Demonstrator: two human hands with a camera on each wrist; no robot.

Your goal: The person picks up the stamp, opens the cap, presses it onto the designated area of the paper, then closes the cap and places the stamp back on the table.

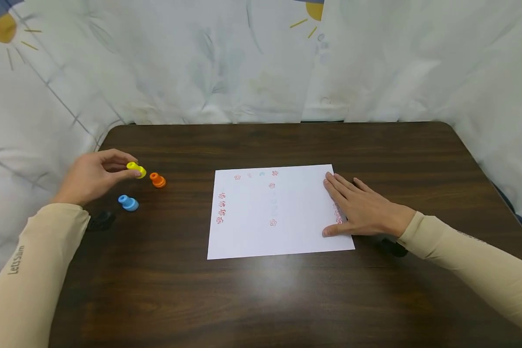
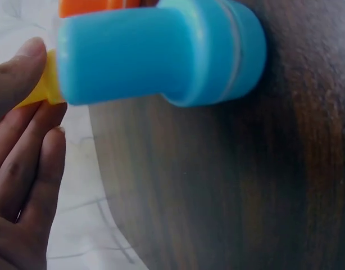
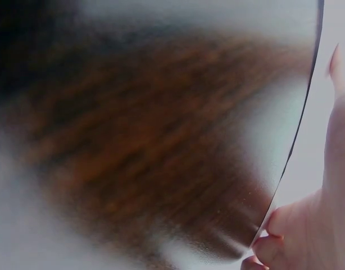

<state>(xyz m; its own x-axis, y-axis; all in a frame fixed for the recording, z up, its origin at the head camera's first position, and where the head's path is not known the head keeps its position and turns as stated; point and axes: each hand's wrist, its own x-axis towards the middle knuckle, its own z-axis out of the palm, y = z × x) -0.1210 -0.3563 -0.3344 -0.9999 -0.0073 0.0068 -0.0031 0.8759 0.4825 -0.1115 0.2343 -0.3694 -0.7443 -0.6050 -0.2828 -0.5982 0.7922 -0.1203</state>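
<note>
At the table's left side my left hand (image 1: 93, 175) pinches a yellow toy stamp (image 1: 137, 169) between thumb and fingers. Just right of it an orange stamp (image 1: 157, 180) stands on the table, and nearer to me is a light blue stamp (image 1: 128, 203). In the left wrist view the blue stamp (image 2: 133, 56) looms large and partly covers the yellow one (image 2: 48, 84). My right hand (image 1: 358, 205) lies flat, fingers spread, on the right edge of a white sheet of paper (image 1: 248, 241). Small red and pale blue prints mark the sheet; my hand hides some red ones at the right.
The dark wooden table (image 1: 261, 304) has rounded far corners. White patterned curtains (image 1: 261, 72) hang behind it and at both sides. A dark wrist device (image 1: 101, 221) shows below the left wrist, another (image 1: 393, 247) below the right.
</note>
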